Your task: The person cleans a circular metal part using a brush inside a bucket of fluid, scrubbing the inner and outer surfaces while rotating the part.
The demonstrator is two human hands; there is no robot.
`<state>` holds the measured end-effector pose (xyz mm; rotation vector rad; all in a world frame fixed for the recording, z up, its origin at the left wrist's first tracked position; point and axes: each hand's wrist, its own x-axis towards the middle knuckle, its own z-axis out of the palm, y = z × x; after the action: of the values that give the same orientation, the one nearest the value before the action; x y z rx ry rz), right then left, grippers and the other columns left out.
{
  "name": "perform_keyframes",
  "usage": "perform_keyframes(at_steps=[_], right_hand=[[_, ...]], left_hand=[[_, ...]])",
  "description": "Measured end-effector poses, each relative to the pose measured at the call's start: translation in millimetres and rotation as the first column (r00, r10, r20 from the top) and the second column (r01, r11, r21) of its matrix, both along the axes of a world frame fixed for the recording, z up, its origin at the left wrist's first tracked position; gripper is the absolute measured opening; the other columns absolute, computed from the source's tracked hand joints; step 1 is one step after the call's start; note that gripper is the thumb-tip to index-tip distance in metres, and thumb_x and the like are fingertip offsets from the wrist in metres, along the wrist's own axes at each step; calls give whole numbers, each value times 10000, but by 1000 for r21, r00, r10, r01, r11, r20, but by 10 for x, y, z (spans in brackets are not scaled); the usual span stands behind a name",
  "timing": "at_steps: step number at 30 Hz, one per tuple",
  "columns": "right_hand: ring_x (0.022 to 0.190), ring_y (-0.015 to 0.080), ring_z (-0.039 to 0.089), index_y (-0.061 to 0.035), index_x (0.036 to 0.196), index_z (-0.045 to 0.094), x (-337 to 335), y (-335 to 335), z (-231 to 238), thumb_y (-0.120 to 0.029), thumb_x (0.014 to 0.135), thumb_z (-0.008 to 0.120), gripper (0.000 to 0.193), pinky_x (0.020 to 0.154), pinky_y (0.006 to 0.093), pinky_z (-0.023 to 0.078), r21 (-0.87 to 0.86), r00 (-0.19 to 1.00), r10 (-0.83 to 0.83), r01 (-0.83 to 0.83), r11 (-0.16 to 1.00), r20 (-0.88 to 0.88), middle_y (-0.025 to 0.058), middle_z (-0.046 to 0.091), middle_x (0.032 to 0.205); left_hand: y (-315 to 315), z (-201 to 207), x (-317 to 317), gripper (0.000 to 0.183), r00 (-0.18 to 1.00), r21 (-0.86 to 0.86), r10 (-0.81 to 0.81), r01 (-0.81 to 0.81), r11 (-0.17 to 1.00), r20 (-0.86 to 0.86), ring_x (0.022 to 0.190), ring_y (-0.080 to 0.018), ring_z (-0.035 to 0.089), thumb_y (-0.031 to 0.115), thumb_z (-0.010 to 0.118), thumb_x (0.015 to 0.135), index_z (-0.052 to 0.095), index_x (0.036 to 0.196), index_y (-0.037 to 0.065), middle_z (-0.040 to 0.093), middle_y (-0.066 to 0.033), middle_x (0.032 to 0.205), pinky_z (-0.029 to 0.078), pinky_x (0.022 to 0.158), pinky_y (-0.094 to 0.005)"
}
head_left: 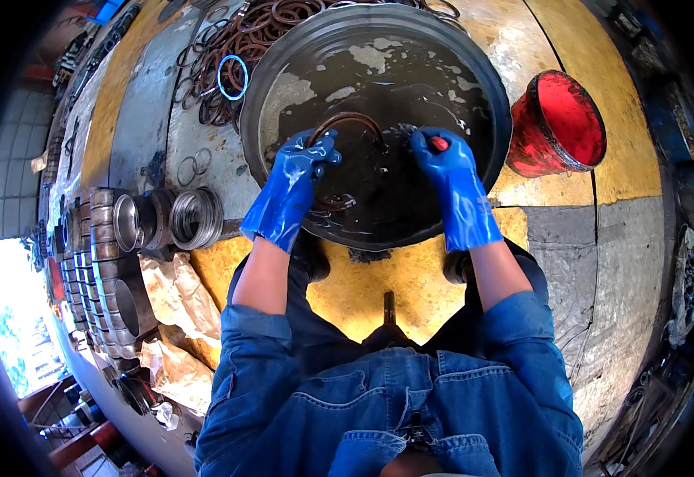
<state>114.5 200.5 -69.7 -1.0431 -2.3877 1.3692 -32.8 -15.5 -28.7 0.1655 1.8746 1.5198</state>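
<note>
My left hand point(302, 163), in a wet blue rubber glove, is closed on the left side of a brown metal ring point(352, 117). The ring is tilted above dark liquid, and its right end points down toward the surface. Opposite it, my right hand point(447, 159), gloved the same way, is closed around a red-handled brush point(440, 144). Dark bristles poke out toward the ring, apart from it. Both hands are over a large round metal basin point(254, 95) with patches of foam on its liquid. Another ring point(332, 203) lies partly sunk near the basin's near left wall.
Rusty rings point(283, 25) are heaped behind the basin at the left, with a shiny ring point(232, 77) among them. A red bucket point(531, 135) stands tilted at the right. Stacked metal cylinders point(108, 262), thin rings point(197, 219) and brown paper point(173, 298) are on my left.
</note>
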Motion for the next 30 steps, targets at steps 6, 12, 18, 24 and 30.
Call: perform_keyframes(at_steps=[6,12,18,24,30], right_hand=[[974,280,747,-92,1134,756,-129,-516,488,-65,867,764,269,846,352,597,322,522,442,-309,895,-730,130,760,1085],[926,263,748,-86,1142,744,-261,-347,199,-104,885,740,258,845,340,577,122,717,137,-73,990,-683,156,752,1046],[857,139,704,-50,1147,739,-233,131,-70,-149,929,698,243,842,291,562,-380,987,-70,120,917,142,66,766,999],[852,190,714,-62,1137,742,-156,-174,285,-133,930,694,223,803,318,557,-211,865,47,-174,962,-500,98,750,981],[954,133,688,-63,1192,731,-225,8,225,-154,968,696,245,885,284,540,-71,858,156,-218,973,-489,77,751,1091]], left_hand=[[10,-210,-8,302,998,155,62,-58,986,-18,506,-31,444,201,690,955,694,1229,76,656,-7,751,314,460,-208],[154,17,198,276,989,158,31,-54,986,147,474,-45,437,149,667,968,682,1227,55,611,-17,712,302,439,-198],[81,-16,82,358,992,217,74,-95,972,103,458,-41,417,165,656,983,635,1319,42,622,-14,713,293,430,-202],[-49,14,-19,405,988,258,83,-114,959,127,451,-44,388,185,626,1000,593,1376,36,621,1,728,303,454,-219],[-21,25,23,418,982,324,7,-69,943,189,447,-38,395,183,622,1003,575,1393,39,595,16,707,300,453,-222]])
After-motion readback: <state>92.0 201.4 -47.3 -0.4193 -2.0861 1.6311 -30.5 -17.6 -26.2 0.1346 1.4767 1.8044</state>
